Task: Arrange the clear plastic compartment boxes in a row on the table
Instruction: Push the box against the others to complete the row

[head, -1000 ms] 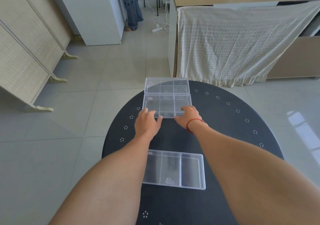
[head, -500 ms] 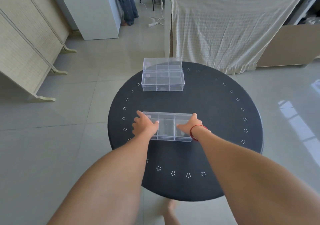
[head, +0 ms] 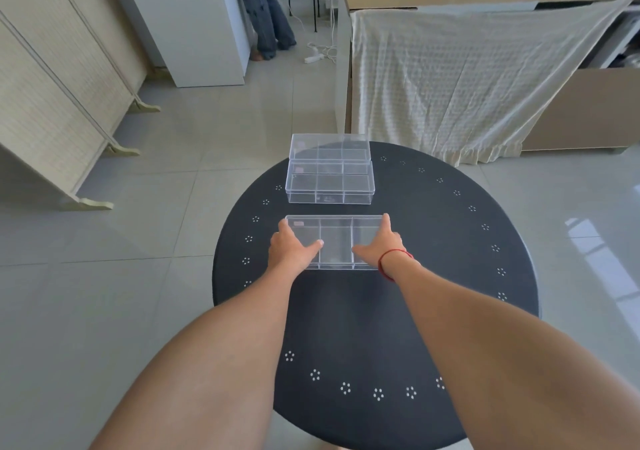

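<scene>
Three clear plastic compartment boxes lie one behind the other on the round black table (head: 433, 269). The far box (head: 330, 147) overhangs the table's back edge, and the middle box (head: 329, 186) sits right against it. A small gap separates the near box (head: 336, 241) from the middle one. My left hand (head: 290, 250) grips the near box's left end with the thumb laid over its top. At the right end my right hand (head: 379, 247), a red string around its wrist, holds the box the same way.
A cloth-draped wooden counter (head: 460, 78) stands behind the table at right. A folding screen (head: 52, 103) lines the left, with a white cabinet (head: 194, 23) beyond. Another person's legs (head: 263, 16), a stool and a power strip are at the back. Tiled floor surrounds the table.
My hands left the middle box, took the near box by its ends and moved it away from me, close behind the middle box. The head camera pulled back and up.
</scene>
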Motion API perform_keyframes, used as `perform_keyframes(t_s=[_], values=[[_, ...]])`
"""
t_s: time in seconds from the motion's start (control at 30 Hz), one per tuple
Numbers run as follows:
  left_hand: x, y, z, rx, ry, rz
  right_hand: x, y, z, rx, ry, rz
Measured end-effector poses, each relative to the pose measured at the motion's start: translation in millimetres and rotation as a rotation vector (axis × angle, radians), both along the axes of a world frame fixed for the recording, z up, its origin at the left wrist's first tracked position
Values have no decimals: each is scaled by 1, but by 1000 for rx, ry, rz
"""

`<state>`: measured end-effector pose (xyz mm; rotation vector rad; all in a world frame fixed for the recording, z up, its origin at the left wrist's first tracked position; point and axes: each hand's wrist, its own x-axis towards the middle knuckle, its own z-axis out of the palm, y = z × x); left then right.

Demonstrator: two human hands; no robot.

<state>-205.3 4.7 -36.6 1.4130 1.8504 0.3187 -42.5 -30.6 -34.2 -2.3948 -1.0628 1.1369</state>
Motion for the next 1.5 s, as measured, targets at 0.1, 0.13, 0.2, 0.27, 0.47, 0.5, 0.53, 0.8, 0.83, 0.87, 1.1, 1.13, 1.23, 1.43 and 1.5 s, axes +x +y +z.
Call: perform_keyframes(t_s=[0.1, 0.13, 0.2, 0.27, 0.47, 0.5, 0.53, 0.8, 0.83, 0.87, 1.1, 1.13, 1.23, 1.43, 1.5], values=[[2, 13, -9, -4, -39, -62, 2, 14, -7, 8, 3, 49], [3, 16, -12, -11, -38, -77, 3, 17, -10, -9, 6, 64], [3, 20, -20, -14, -16, -102, 4, 20, -16, -40, 8, 85], [5, 23, -25, 8, 27, -107, 7, 23, -20, -32, -19, 109], [13, 34, -22, 233, 270, -224, 9, 35, -15, 120, -267, 281], [13, 36, -21, 249, 287, -248, 8, 37, -14, 127, -272, 292], [14, 38, -21, 260, 301, -264, 7, 40, -14, 130, -272, 296], [14, 50, -21, 267, 294, -244, 6, 55, -15, 140, -242, 283], [14, 51, -21, 265, 291, -243, 6, 56, -15, 142, -240, 280], [14, 53, -21, 262, 290, -244, 6, 57, -16, 142, -239, 279], [18, 58, -21, 253, 289, -240, 7, 63, -18, 136, -238, 283], [18, 59, -21, 249, 290, -239, 8, 64, -18, 134, -237, 283], [19, 61, -20, 240, 288, -234, 8, 65, -18, 133, -243, 289], [23, 58, -14, 190, 297, -244, 7, 64, -17, 115, -266, 340], [23, 54, -12, 172, 297, -256, 7, 59, -15, 104, -261, 353]])
